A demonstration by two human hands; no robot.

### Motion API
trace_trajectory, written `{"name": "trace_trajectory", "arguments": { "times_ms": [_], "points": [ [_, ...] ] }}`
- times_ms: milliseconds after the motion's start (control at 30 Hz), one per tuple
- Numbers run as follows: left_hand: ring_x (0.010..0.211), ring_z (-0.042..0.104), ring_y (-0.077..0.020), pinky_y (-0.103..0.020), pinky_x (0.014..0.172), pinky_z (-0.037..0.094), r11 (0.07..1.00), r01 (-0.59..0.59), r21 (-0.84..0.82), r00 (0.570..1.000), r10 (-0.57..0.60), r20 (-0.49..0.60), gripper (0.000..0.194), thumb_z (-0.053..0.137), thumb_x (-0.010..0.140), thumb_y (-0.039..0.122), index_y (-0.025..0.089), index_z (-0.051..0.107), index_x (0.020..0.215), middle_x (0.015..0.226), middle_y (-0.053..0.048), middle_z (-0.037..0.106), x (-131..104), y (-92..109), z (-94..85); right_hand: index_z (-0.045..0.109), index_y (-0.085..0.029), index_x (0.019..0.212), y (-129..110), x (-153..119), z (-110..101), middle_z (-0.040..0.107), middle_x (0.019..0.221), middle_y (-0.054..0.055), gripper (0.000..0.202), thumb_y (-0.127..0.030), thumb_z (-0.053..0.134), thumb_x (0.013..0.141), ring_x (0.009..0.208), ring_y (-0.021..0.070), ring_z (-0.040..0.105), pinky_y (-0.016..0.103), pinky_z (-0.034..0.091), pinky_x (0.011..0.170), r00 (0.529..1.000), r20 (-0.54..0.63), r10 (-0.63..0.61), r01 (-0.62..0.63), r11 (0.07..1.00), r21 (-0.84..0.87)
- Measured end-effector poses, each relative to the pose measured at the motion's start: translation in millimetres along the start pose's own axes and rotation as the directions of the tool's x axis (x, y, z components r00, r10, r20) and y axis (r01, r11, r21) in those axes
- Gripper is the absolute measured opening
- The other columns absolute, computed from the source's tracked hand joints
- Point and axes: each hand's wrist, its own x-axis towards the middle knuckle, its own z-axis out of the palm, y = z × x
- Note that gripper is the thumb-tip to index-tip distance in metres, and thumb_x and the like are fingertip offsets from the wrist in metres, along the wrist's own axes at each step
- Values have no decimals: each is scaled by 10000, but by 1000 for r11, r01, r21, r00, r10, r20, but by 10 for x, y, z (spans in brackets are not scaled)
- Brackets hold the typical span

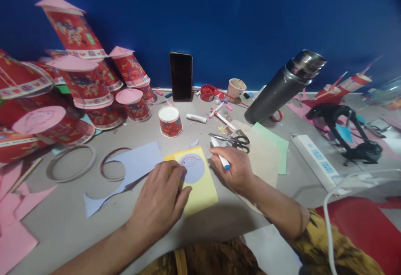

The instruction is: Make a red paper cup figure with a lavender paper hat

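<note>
My left hand (163, 189) lies on a yellow sheet of paper (203, 195), its thumb apart and its fingertips at the edge of a light purple paper circle (196, 174). That circle bears a pink and blue drawing. To the right of the yellow paper, my right hand (233, 166) is closed around a white marker (223, 159) with a blue end. Scissors with black handles (236, 140) lie just beyond that hand. A red paper cup (170, 122) with a white top stands behind the yellow sheet.
Stacked red paper cups (84, 81) with pink paper tops crowd the left. A phone (181, 76) leans against the blue wall. Further right are a dark thermos (282, 87), a power strip (318, 160) and a black strapped device (347, 133). Tape rings (71, 179) and cut purple paper (140, 158) lie left.
</note>
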Motion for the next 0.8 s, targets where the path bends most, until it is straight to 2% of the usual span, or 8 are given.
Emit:
{"name": "trace_trajectory", "arguments": {
  "times_ms": [100, 200, 367, 500, 667, 800],
  "points": [
    [1145, 542, -353, -499, 943, 484, 999, 20, 32, 1000, -20, -20, 511, 583, 957, 313, 141, 434, 1415, 1316, -178, 569, 19, -41, 35, 698, -202, 1077, 16, -21, 20, 778, 868, 67, 157, -261, 568, 1012, 747, 188, 699, 291, 512, 709, 997, 71, -18, 16, 1000, 20],
    [1153, 543, -366, -515, 959, 477, 999, 12, 36, 1000, -12, 4, 606, 588, 964, 326, 123, 352, 1484, 1319, -187, 599, 44, -61, 51, 678, -208, 1126, 27, -36, 33, 787, 921, 55, 163, -274, 613, 992, 788, 197, 682, 309, 500, 743, 993, 117, -26, 22, 999, 29],
    [1100, 555, -370, -520, 906, 495, 997, 30, 69, 999, -32, 21, 640, 576, 975, 332, 112, 306, 1511, 1272, -185, 639, 80, -68, 51, 640, -203, 1225, 10, -10, 8, 783, 1049, 69, 484, -418, 830, 835, 896, 244, 665, 340, 482, 765, 961, 277, 7, -5, 1000, -5],
    [1085, 565, -361, -510, 893, 499, 997, 43, 67, 999, -44, 23, 671, 579, 975, 341, 123, 279, 1534, 1287, -177, 645, 90, -91, 67, 601, -181, 1305, -11, 36, 27, 763, 1133, 107, 659, -488, 862, 785, 969, 283, 642, 385, 479, 823, 935, 354, 34, -20, 999, -42],
    [1108, 567, -362, -514, 903, 501, 996, 80, 25, 997, -80, 22, 652, 601, 956, 337, 134, 336, 1516, 1327, -175, 639, 97, -96, 65, 593, -167, 1336, 12, 65, 136, 739, 1215, 128, 678, -464, 863, 789, 1027, 306, 636, 426, 467, 882, 920, 385, 66, -50, 997, -50],
    [1124, 586, -350, -512, 922, 509, 988, 141, -58, 990, -141, 11, 646, 644, 910, 304, 154, 391, 1484, 1308, -159, 648, 117, -82, 62, 613, -201, 1305, 33, 81, 165, 754, 1156, 89, 621, -366, 886, 772, 1036, 291, 638, 410, 460, 897, 917, 380, 124, -137, 990, 9]
  ]
}}
